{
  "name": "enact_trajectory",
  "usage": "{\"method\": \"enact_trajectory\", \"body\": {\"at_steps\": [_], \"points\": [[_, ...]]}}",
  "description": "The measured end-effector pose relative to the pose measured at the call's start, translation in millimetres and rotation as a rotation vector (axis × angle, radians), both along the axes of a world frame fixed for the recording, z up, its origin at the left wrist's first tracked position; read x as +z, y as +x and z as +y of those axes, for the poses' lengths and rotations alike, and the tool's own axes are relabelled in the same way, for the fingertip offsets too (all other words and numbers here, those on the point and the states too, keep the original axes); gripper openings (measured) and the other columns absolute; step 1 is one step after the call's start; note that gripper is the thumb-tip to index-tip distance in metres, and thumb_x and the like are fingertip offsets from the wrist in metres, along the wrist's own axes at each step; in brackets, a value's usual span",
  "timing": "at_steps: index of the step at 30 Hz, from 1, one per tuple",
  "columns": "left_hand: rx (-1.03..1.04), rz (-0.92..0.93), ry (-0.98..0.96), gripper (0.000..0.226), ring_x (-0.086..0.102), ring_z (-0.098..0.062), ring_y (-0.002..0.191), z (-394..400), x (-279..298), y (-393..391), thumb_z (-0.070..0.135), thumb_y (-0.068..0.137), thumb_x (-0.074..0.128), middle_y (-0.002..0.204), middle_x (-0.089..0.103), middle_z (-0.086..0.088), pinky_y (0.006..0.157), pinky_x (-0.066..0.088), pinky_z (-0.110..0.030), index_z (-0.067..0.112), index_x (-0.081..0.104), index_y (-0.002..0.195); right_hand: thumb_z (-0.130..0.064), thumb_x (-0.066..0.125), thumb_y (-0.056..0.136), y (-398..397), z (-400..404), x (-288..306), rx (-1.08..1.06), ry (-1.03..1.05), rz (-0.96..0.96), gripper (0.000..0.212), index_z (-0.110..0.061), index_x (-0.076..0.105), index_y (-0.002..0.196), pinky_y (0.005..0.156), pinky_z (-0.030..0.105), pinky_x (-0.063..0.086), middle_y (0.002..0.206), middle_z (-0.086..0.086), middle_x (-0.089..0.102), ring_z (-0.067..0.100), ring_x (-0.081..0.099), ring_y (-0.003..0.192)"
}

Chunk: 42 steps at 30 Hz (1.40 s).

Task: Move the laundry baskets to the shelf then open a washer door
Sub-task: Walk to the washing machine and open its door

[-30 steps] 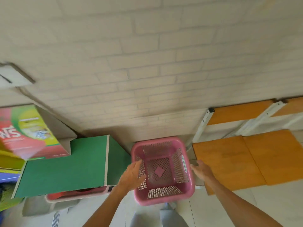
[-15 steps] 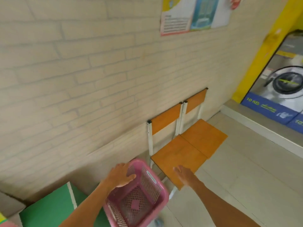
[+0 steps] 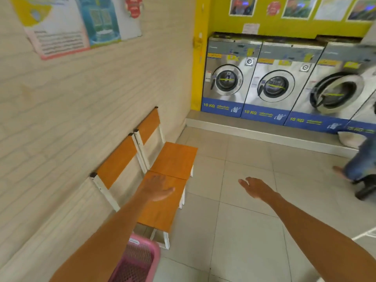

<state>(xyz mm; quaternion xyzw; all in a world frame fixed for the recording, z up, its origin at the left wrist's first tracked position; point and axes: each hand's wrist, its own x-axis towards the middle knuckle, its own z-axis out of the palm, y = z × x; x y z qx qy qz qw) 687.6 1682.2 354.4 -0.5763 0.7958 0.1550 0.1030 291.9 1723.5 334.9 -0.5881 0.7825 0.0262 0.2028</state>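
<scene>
A pink mesh laundry basket [image 3: 140, 259] sits low at the bottom edge, partly hidden under my left forearm. My left hand [image 3: 156, 189] hovers open over the nearer orange chair seat, holding nothing. Out over the tiled floor, my right hand [image 3: 256, 187] is open and empty too. Along the far wall stand front-loading washers: the left 10 KG washer [image 3: 226, 79] and the middle washer [image 3: 275, 85] have their round doors closed. The third washer [image 3: 335, 92], marked 15 KG, shows its door swung ajar.
Two orange chairs [image 3: 173, 159] with white frames stand against the brick wall on the left. A raised step [image 3: 254, 131] runs below the washers. A person's leg in jeans [image 3: 360, 163] and a white bag [image 3: 349, 139] are at the right edge. Posters hang on the wall.
My view has swung up and right from the basket to the washers. My left hand has let go of the pink basket, which now lies at the bottom edge; both hands reach forward.
</scene>
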Motion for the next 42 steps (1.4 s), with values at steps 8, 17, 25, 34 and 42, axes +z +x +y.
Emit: {"method": "enact_trajectory", "body": {"at_steps": [8, 17, 25, 34, 42], "points": [[-0.165, 0.005, -0.028, 0.081, 0.023, -0.032, 0.147, -115, -5, -169, 0.068, 0.092, 0.032, 0.160, 0.024, -0.012, 0.116, 0.024, -0.049, 0.015, 0.022, 0.153, -0.067, 0.020, 0.093, -134, -67, 16, -0.082, -0.037, -0.010, 0.081, -0.008, 0.037, 0.146, 0.112, 0.052, 0.033, 0.150, 0.016, 0.041, 0.035, 0.039, 0.138], [-0.226, 0.025, -0.063, 0.085, 0.034, -0.033, 0.141, -254, -19, -329, 0.074, 0.086, 0.028, 0.154, 0.036, -0.011, 0.112, 0.034, -0.051, 0.018, 0.028, 0.149, -0.063, 0.023, 0.095, -290, -182, 22, -0.086, -0.019, 0.040, 0.077, -0.008, 0.033, 0.148, 0.113, 0.051, 0.032, 0.152, 0.016, 0.039, 0.036, 0.038, 0.138], [-0.209, -0.018, -0.090, 0.080, 0.030, -0.033, 0.142, -422, -25, -404, 0.067, 0.090, 0.034, 0.156, 0.032, -0.013, 0.112, 0.028, -0.051, 0.015, 0.027, 0.150, -0.064, 0.023, 0.095, -374, -330, 3, -0.082, 0.022, 0.049, 0.077, -0.010, 0.032, 0.148, 0.114, 0.049, 0.031, 0.153, 0.014, 0.036, 0.034, 0.036, 0.139], [-0.269, -0.062, -0.126, 0.081, 0.028, -0.032, 0.143, -667, -7, -490, 0.066, 0.089, 0.035, 0.156, 0.030, -0.012, 0.114, 0.026, -0.050, 0.016, 0.025, 0.151, -0.061, 0.029, 0.096, -446, -565, 20, -0.200, -0.079, -0.049, 0.074, -0.008, 0.033, 0.148, 0.113, 0.049, 0.031, 0.151, 0.015, 0.039, 0.033, 0.036, 0.139], [-0.366, -0.090, -0.219, 0.072, 0.045, -0.033, 0.129, -844, 1, -590, 0.066, 0.088, 0.039, 0.142, 0.047, -0.011, 0.102, 0.040, -0.048, 0.015, 0.039, 0.140, -0.059, 0.033, 0.096, -522, -732, 11, -0.232, -0.081, -0.084, 0.073, -0.009, 0.033, 0.148, 0.115, 0.049, 0.028, 0.153, 0.015, 0.037, 0.031, 0.034, 0.142]]}}
